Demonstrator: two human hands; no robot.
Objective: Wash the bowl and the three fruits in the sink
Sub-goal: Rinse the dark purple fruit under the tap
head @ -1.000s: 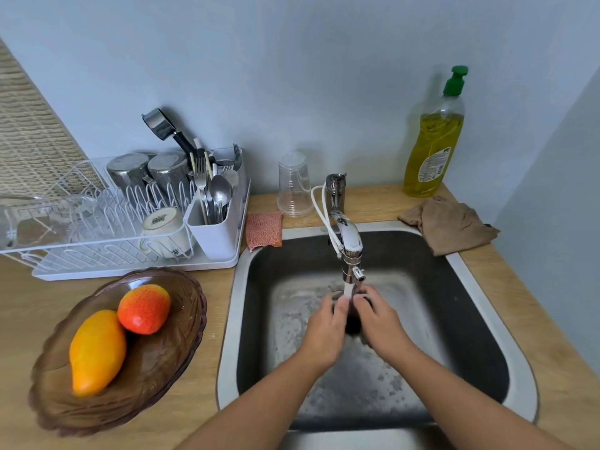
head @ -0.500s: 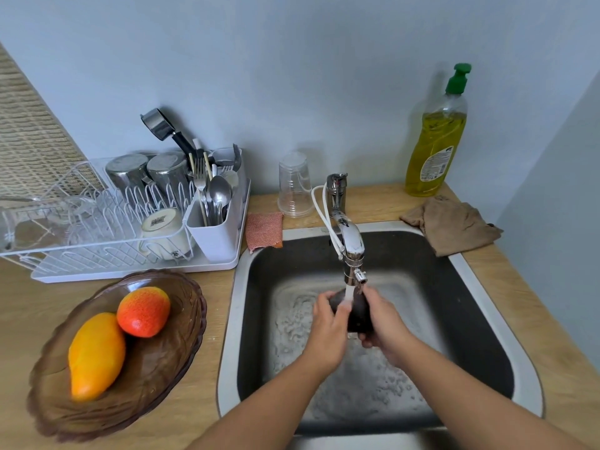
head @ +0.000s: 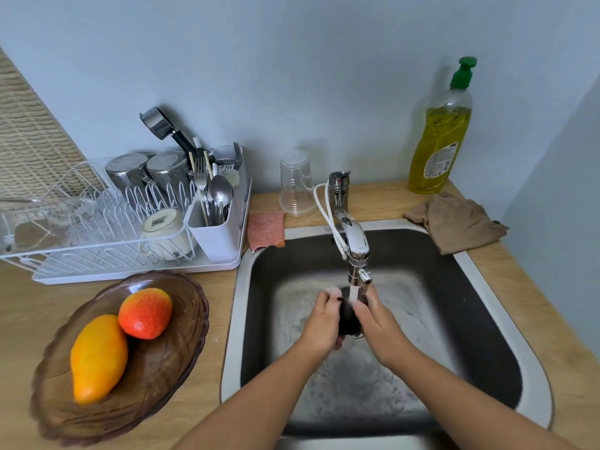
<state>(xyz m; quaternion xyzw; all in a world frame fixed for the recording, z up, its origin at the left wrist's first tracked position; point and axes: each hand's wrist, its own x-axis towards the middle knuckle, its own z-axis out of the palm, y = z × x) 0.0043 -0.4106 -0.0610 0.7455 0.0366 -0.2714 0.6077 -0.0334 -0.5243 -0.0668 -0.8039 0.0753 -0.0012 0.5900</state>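
Over the sink (head: 232,336) the first of the three fruits looks to be getting its rinse: a dark fruit (head: 349,317), too covered to name, sits between the left hand (head: 319,323) and the right hand (head: 379,327), right under the faucet (head: 355,245) with water running. Each grip is curled close round it, one on each side. The yellow mango (head: 97,357) and the red-orange fruit (head: 145,313) lie touching in the brown glass bowl (head: 156,380) on the counter (head: 19,306) left of the sink, unwashed, I'd guess. Next, I'd say, the dark fruit wants setting somewhere clean, then a reach left for another fruit
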